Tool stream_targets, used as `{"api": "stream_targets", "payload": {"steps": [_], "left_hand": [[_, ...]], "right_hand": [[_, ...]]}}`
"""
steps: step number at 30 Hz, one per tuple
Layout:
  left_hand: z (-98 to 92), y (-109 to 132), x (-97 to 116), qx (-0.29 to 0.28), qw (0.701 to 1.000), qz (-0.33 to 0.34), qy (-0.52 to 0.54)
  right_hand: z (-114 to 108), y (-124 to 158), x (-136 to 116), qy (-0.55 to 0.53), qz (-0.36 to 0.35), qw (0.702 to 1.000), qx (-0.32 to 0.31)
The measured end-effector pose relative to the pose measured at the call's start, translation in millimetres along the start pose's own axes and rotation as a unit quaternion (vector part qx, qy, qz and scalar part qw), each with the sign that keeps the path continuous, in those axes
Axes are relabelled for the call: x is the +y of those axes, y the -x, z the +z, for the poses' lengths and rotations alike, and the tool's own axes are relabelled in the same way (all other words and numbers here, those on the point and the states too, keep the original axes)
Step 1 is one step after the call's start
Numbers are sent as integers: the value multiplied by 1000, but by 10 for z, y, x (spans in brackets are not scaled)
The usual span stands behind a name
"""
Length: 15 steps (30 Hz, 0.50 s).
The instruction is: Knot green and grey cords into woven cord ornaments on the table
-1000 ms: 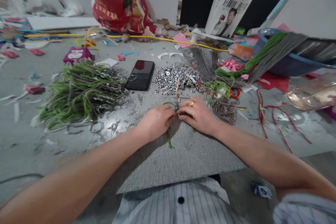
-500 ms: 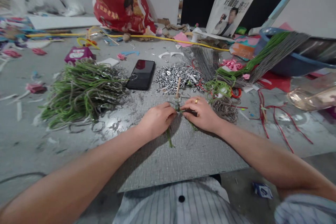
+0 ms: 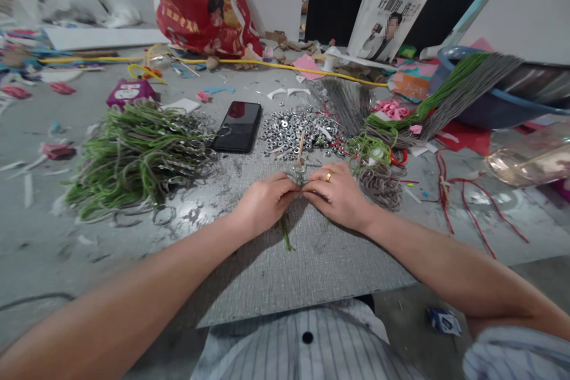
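My left hand (image 3: 267, 200) and my right hand (image 3: 335, 195) meet at the middle of the table, fingertips pinched together. Between them is a green cord (image 3: 286, 234), whose loose end hangs below my left fingers. The bit being gripped is mostly covered by my fingertips. Just beyond them a small wooden stick (image 3: 301, 147) stands up by a clear ring-like piece. Behind the stick spreads a heap of small metal nuts or washers (image 3: 289, 130). To the left lies a large pile of green and grey cords (image 3: 138, 160) with metal rings.
A black phone (image 3: 237, 126) lies beside the cord pile. On the right are a grey cord bundle (image 3: 380, 185), red cords (image 3: 463, 181) and a blue basin (image 3: 503, 105) with long cords over its rim. A red bag (image 3: 200, 12) and a yellow cable (image 3: 267, 63) are at the back.
My right hand has turned slightly and its fingertips have come closer to my left ones. The green end formerly visible under my right hand is now hidden.
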<state>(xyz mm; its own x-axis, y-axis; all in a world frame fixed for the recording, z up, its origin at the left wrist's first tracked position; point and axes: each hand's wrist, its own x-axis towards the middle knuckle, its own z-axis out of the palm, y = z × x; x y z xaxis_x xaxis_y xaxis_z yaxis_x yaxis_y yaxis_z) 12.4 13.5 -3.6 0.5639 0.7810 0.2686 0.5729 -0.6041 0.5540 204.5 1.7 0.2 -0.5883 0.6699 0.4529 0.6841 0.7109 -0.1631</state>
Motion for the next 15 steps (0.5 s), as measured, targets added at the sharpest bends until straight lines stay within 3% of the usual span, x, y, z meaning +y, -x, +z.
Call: {"api": "stream_targets", "payload": {"steps": [15], "left_hand": [[1, 4, -48, 62, 997, 50, 9]], "right_hand": [[51, 27, 44, -9, 59, 998, -23]]}}
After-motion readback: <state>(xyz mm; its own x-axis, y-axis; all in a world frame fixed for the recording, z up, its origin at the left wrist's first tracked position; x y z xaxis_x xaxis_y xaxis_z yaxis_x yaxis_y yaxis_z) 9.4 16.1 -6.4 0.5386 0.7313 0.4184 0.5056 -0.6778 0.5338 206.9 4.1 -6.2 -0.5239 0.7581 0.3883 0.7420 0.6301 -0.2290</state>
